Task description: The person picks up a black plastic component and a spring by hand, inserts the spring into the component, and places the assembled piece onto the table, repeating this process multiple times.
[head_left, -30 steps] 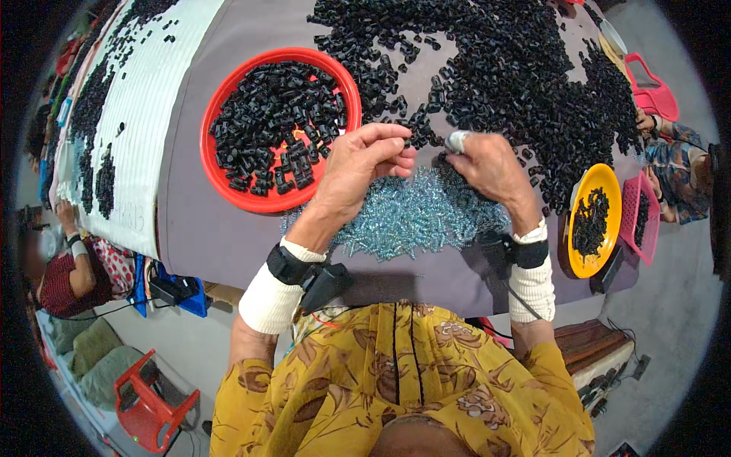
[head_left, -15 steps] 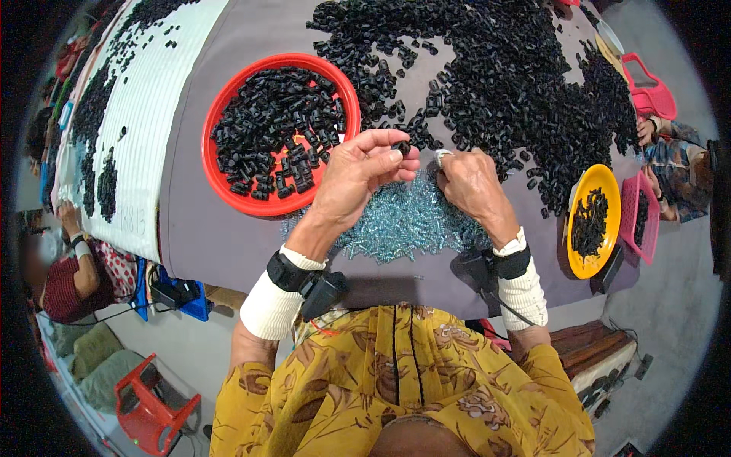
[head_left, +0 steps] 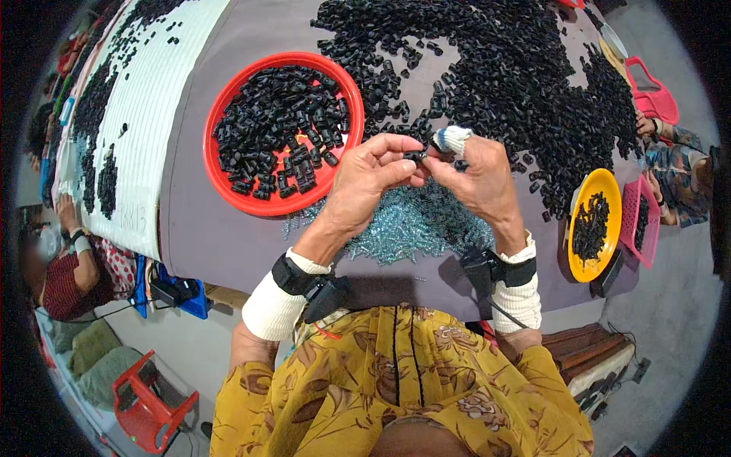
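Observation:
My left hand [head_left: 364,181] pinches a small black plastic part [head_left: 414,155] between thumb and fingertips. Against that part, from the other side, my right hand [head_left: 481,174] brings thumb and forefinger together; what lies between them is too small to make out. One right finger wears a white and blue cloth wrap [head_left: 452,140]. Below both hands spreads a heap of small shiny bluish metal pieces [head_left: 407,228], resembling screws or springs. Left of them, a round red tray [head_left: 216,171] holds many black parts.
A large pile of black parts [head_left: 510,91] covers the far and right side of the grey table [head_left: 221,244]. At right are a yellow tray [head_left: 614,221] and a pink basket [head_left: 647,247]. People work at both sides, one by a white corrugated surface [head_left: 152,114].
My right hand has risen from the metal pieces to meet the black part in my left hand. My left hand has shifted slightly right, keeping its pinch.

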`<state>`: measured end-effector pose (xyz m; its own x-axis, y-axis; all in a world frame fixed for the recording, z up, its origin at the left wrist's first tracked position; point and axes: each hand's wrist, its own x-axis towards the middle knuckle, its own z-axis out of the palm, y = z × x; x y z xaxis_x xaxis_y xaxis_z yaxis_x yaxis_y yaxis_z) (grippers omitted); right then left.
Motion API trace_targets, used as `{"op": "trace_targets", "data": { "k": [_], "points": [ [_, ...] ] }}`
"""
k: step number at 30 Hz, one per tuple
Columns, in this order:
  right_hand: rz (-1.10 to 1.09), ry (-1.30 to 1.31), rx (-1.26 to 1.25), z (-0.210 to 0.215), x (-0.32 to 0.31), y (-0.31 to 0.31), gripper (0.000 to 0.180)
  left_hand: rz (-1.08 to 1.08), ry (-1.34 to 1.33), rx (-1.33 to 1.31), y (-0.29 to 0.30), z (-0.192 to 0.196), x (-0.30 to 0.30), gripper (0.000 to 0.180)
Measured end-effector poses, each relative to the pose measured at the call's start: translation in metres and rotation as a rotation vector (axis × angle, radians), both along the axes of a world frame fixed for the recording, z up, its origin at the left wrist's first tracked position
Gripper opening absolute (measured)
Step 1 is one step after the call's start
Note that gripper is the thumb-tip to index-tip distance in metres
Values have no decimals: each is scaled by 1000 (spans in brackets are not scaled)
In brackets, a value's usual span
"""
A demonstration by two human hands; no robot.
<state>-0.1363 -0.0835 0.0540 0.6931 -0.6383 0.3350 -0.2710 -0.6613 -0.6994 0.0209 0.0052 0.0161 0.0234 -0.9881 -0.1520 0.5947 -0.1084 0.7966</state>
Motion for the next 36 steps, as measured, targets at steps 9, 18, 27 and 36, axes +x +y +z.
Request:
{"op": "trace_targets", "data": {
  "k": [9,18,27,36],
  "points": [
    [94,27,-73,12,2,-1,12,27,-177,-7,1,0,0,24],
    [163,95,-109,14,10,-16,12,65,-426,-74,-3,14,0,20],
    [122,45,219,20,16,-34,20,85,-417,-129,-16,16,0,18],
    [-28,280,-204,-23,-25,-41,9,133,-324,-43,-16,11,12,19]
  ]
}}
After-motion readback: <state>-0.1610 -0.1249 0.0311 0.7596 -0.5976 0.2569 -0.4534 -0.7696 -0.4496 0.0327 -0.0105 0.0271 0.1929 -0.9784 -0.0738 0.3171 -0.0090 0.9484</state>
